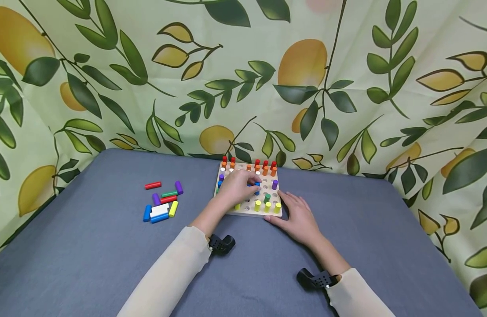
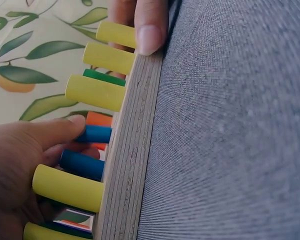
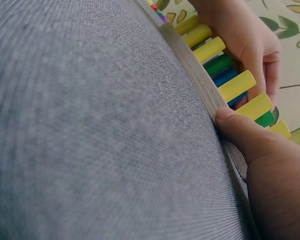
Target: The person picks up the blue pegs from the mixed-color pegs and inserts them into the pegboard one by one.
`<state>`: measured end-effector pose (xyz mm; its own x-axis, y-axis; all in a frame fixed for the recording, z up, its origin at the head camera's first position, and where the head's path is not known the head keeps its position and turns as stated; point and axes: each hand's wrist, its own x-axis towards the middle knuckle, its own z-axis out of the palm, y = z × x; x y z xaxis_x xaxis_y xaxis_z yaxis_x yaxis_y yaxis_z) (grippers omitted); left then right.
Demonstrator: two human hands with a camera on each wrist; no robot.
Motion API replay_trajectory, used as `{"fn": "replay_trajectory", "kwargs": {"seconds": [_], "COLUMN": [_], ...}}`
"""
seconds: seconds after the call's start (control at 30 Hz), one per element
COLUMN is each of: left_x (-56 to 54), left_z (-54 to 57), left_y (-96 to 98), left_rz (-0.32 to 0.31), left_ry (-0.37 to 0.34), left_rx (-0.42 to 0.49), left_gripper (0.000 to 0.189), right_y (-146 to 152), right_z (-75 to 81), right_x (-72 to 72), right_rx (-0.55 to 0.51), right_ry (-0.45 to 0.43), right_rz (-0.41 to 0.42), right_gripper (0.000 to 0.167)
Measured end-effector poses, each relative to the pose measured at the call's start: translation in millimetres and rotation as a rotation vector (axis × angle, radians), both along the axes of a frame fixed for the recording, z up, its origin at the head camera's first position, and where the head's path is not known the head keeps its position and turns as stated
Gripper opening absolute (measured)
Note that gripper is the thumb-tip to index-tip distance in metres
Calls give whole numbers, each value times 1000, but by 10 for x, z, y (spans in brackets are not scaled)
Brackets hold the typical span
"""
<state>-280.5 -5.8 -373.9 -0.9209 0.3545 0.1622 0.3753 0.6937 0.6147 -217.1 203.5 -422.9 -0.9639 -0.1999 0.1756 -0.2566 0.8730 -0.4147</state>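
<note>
A wooden pegboard (image 1: 249, 212) lies on the table with rows of coloured pegs standing in its holes. My left hand (image 1: 236, 188) reaches over the board and pinches a blue peg (image 2: 96, 134) between thumb and fingers. The peg's lower end is at the board's surface. A second blue peg (image 2: 82, 164) stands beside it. My right hand (image 1: 300, 220) holds the board's near right corner, its thumb (image 3: 225, 114) against the front edge and its fingers along the right side. Yellow pegs (image 1: 267, 207) stand in the near row; part of the board is hidden under my left hand.
Left of the board lies a loose group of pegs, among them a red peg (image 1: 153, 186), a white peg (image 1: 160, 208), a yellow peg (image 1: 173, 208) and a purple peg (image 1: 179, 188). A grey cloth (image 1: 259, 273) covers the table. A leaf-patterned curtain (image 1: 243, 79) hangs behind.
</note>
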Motion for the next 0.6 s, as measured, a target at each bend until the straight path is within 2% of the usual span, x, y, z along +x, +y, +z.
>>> {"fn": "replay_trajectory", "kwargs": {"seconds": [0.17, 0.47, 0.6], "left_x": [8, 48, 71], "left_z": [-4, 47, 75], "left_y": [-9, -6, -56], "left_rz": [-19, -38, -60], "left_ry": [35, 49, 40], "left_rx": [-51, -124, -120], "left_gripper": [15, 16, 21], "right_y": [-5, 1, -7], "right_z": [1, 1, 0], "right_x": [4, 13, 6], "right_rx": [-8, -2, 1], "right_ry": [3, 5, 4], "right_rz": [1, 1, 0], "right_gripper": [92, 92, 92]}}
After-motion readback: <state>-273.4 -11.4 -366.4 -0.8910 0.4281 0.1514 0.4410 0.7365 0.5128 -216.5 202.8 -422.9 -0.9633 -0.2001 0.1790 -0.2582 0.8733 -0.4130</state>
